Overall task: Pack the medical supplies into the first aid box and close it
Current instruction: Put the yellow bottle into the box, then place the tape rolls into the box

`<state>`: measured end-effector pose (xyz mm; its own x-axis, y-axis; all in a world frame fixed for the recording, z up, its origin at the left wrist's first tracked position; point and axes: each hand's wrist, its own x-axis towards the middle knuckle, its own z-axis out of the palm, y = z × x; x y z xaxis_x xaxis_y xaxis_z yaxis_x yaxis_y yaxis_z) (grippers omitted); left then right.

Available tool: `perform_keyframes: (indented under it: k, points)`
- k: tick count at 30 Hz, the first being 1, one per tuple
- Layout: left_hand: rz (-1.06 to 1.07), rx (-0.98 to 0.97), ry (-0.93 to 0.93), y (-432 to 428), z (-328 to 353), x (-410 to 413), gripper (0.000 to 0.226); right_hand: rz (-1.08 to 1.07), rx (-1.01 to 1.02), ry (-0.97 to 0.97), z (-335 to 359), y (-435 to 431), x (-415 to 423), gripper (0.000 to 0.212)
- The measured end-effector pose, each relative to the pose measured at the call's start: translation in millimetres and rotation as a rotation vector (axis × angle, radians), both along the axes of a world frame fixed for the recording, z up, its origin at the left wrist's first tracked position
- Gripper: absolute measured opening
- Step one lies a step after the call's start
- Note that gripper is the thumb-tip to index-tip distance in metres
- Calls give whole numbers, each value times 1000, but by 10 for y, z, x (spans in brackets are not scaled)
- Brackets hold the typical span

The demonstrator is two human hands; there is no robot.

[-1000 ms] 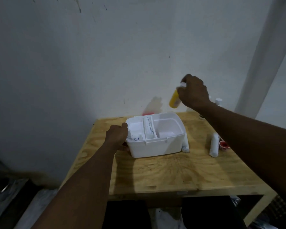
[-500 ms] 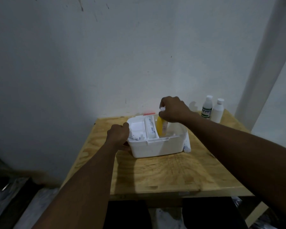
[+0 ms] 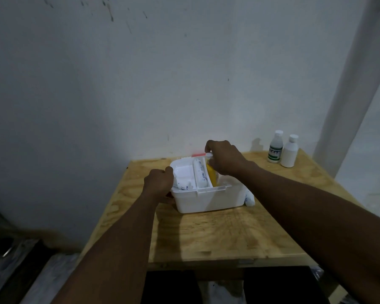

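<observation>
Grey wall (image 3: 140, 84) fills the background; below it a plywood table (image 3: 217, 238) carries the work. Near table centre sits the white first aid box (image 3: 208, 199), lid off or out of view, inner tray divided into compartments. Your right hand (image 3: 225, 160) is over the box at its 12 o'clock, fingers wrapped around the cap end of a yellow bottle (image 3: 212, 177), which stands nearly upright in the large right-hand compartment, just beside the divider. Your left hand (image 3: 159, 183) is clenched on the box's rim at 9 o'clock, steadying it. A white roll (image 3: 200, 175) lies in the narrow middle slot; smaller packets in the left compartment are too blurred to identify. Two bottles, one green-labelled (image 3: 275, 151) and one plain white (image 3: 290, 153), stand touching or nearly so at 2 o'clock from the box, well apart from it. A white tube (image 3: 249, 199) lies against the box's 3 o'clock wall. Step in hand, by judgement: seating the yellow bottle. Next move calls for letting go, then reaching to 2 o'clock for the standing bottles.
</observation>
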<state>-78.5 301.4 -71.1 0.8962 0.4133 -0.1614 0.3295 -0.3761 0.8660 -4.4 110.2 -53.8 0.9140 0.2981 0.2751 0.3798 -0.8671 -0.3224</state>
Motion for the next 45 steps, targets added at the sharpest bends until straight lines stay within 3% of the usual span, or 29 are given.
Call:
perform_keyframes:
  k: [5, 9, 12, 16, 20, 24, 31, 35, 45]
  points:
    - [0, -5, 1, -8, -4, -1, 35, 5, 15, -16, -20, -8, -11, 32]
    - [1, -5, 19, 7, 4, 20, 33, 16, 40, 72, 36, -67, -23, 45]
    - [-11, 202, -14, 31, 9, 39, 34, 25, 64, 111, 157, -183, -99, 55]
    - [-54, 565, -278, -115, 132, 15, 30, -26, 87, 47, 435, -546, -242, 44]
    - [-191, 670, -545, -598, 300, 15, 25, -125, 71, 6, 636, -1141, -406, 29]
    - [-414, 705, -634, -1342, 369, -30, 23, -244, 31, 80, 528, -1763, -558, 24]
    - [-846, 912, -542, -2372, 17, -96, 30, -262, -46, 246, -130, -2321, -699, 26]
    - [-896, 1052, -462, -2601, -202, -7, 41, -203, -31, 275, -369, -2413, -671, 27]
    - [-907, 1113, -426, -2774, -412, 126, 36, -180, -67, 264, -531, -2504, -572, 24]
